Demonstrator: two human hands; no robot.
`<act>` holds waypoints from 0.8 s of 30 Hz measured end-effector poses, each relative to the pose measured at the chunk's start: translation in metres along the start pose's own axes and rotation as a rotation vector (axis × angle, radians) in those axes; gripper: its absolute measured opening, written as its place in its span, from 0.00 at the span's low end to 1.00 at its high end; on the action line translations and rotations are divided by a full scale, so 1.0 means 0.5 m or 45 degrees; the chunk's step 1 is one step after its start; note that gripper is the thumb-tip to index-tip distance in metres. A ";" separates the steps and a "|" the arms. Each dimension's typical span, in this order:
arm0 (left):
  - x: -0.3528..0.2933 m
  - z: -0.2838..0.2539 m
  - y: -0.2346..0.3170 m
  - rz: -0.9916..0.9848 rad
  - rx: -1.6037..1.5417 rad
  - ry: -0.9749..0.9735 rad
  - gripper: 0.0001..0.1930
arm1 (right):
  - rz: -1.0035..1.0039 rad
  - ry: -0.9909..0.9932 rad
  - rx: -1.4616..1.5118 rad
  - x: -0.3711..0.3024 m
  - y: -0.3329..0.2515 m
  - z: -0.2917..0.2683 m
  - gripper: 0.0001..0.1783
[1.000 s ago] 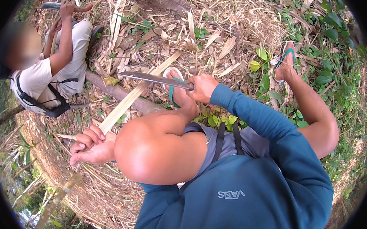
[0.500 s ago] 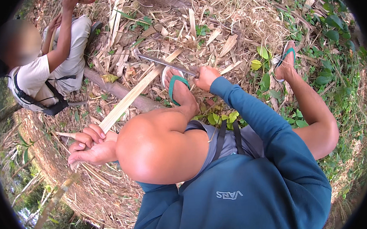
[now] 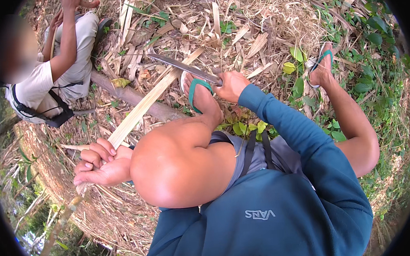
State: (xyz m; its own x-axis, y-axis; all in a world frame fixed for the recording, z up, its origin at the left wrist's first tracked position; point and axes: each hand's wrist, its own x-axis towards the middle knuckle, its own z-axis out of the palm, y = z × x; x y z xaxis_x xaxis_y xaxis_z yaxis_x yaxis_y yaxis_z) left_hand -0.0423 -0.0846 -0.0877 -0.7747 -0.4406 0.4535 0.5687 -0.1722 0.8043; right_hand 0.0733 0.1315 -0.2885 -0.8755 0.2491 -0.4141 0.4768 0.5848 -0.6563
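Observation:
My left hand (image 3: 100, 167) is beside my raised knee, its fingers wrapped round the near end of a long, flat, pale strip (image 3: 141, 107), which looks like split wood or bamboo. The strip slants away up and right toward my sandalled foot (image 3: 200, 96). In my right hand (image 3: 233, 86) is a machete (image 3: 185, 68), gripped by the handle, which the fingers mostly hide. Its blade points left across the far part of the strip, just beyond my toes. Whether blade and strip touch, I cannot tell.
A log (image 3: 131, 97) lies behind the strip. Another person (image 3: 63, 75) sits at the far left, hands raised. Dry leaves and shavings (image 3: 254, 14) cover the ground, with green plants (image 3: 365, 80) at the right. A thin branch (image 3: 57, 228) stands at the lower left.
The machete blade has turned, so more of its flat side shows, and its tip has shifted slightly left. My left hand keeps its hold on the strip, almost unmoved.

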 end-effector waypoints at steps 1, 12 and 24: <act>0.001 -0.004 0.001 -0.002 0.010 0.020 0.23 | 0.004 -0.021 0.006 -0.010 0.001 0.007 0.19; 0.011 0.000 -0.010 0.018 0.029 0.072 0.22 | 0.078 -0.120 -0.063 -0.008 0.015 -0.025 0.19; 0.011 0.003 -0.006 -0.016 0.089 0.108 0.23 | 0.250 -0.101 -0.119 0.029 0.074 -0.013 0.22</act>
State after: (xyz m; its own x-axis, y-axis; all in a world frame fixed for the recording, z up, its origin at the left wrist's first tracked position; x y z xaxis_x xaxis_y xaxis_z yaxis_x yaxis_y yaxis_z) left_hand -0.0487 -0.0851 -0.0873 -0.7536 -0.5126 0.4115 0.5363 -0.1174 0.8358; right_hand 0.0777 0.1620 -0.3147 -0.7559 0.3061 -0.5788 0.6249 0.6010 -0.4982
